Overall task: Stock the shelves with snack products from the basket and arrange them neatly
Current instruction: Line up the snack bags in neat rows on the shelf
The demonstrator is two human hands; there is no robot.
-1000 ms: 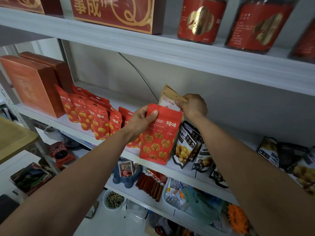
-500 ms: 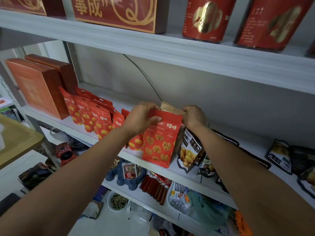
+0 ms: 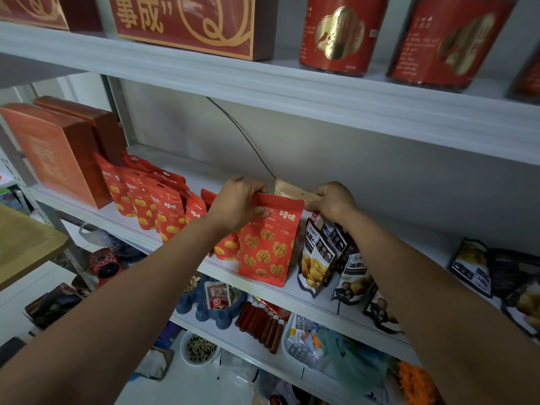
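The red pouch [image 3: 268, 247] stands on the middle shelf [image 3: 193, 173], its base at the front edge. It sits between a row of red pouches [image 3: 163, 211] on its left and the dark pouches [image 3: 315, 252] on its right.

The left hand [image 3: 236, 206] has its grip clenched on the pouch's top left corner, thumb in front and fingers behind. This looks meant to keep the soft bag upright and square to the edge.

The right hand [image 3: 333, 201] pinches the top strip of a brown pouch [image 3: 292, 192] just behind. It probably steadies that one so the two stand one behind the other without toppling.

The red pouch's long axis runs close to vertical, with the seal up. Its printed face points out over the front edge, so the label reads from the aisle. Its base seems to overhang the edge slightly, so I judge it needs a nudge back.
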